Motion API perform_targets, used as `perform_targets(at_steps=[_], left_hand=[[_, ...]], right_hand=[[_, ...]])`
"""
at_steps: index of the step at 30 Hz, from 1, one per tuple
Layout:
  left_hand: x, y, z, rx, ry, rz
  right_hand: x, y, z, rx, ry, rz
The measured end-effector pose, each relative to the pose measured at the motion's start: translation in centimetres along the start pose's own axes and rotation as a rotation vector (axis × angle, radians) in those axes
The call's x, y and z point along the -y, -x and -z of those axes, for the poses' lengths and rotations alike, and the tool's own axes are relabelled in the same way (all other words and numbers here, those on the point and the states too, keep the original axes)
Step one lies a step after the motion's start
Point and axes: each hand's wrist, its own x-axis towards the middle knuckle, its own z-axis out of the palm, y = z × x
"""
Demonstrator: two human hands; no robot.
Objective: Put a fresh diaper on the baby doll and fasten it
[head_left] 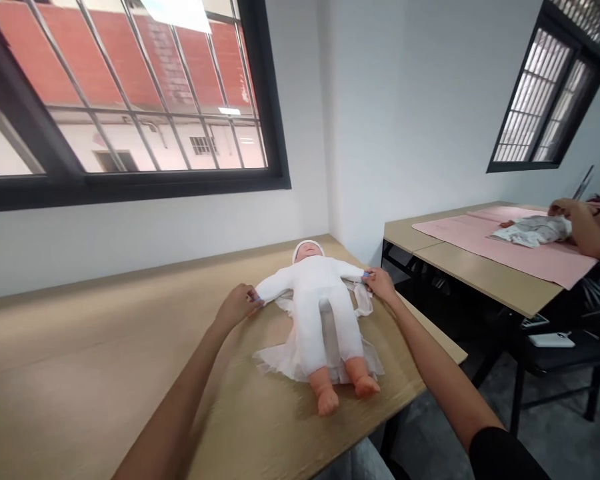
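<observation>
A baby doll in a white bodysuit and white cap lies on its back on the wooden table, its bare feet toward me. Both its arms are stretched out sideways. My left hand pinches the bluish sleeve end on the doll's left-hand side of the picture. On the opposite side, my right hand is closed on the other bluish sleeve end. Beneath the doll spreads a thin white cloth garment, partly hidden by its body. The doll's own hands cannot be made out.
A second table with a pink mat stands at the right, where another person's hands are over a whitish cloth bundle. A black chair holds a white device. A barred window is ahead left.
</observation>
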Motion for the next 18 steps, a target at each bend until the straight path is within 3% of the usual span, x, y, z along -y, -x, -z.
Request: perform_targets(at_steps=[5,18], left_hand=[[-0.9,0.7,0.8,-0.053,0.008,0.061],[-1.6,1.0,1.6,-0.057,0.146,0.089]], right_hand=[[-0.1,0.0,-0.4,-0.017,-0.043,-0.028],[-0.1,0.3,-0.6,-0.061,-0.146,-0.071]])
